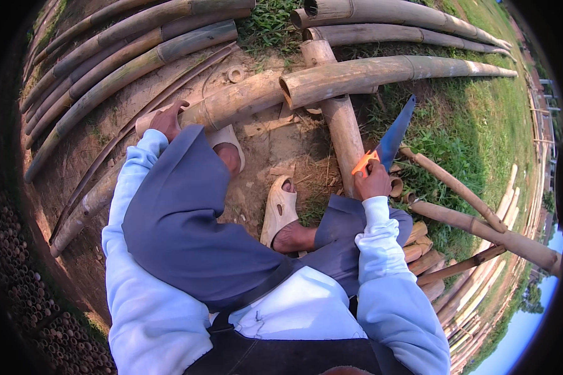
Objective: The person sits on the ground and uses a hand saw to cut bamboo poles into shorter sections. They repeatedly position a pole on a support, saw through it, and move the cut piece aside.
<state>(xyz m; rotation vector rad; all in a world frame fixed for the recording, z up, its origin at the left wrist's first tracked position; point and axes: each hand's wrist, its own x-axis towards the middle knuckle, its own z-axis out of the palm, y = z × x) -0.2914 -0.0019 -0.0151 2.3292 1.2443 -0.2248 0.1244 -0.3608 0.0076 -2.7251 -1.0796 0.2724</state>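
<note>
Bamboo pole [388, 74] across the crosspiece [344, 134], handsaw [395, 137] to the crosspiece's right

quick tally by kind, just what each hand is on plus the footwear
Handsaw, held in the right hand: 1
Cut bamboo length, under the left hand: 1
Cream sandals: 2
Total: 4

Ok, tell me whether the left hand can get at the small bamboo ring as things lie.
Probably yes: the left hand rests on a bamboo pole, and nothing seems to cover the bamboo ring just beyond it.
</note>
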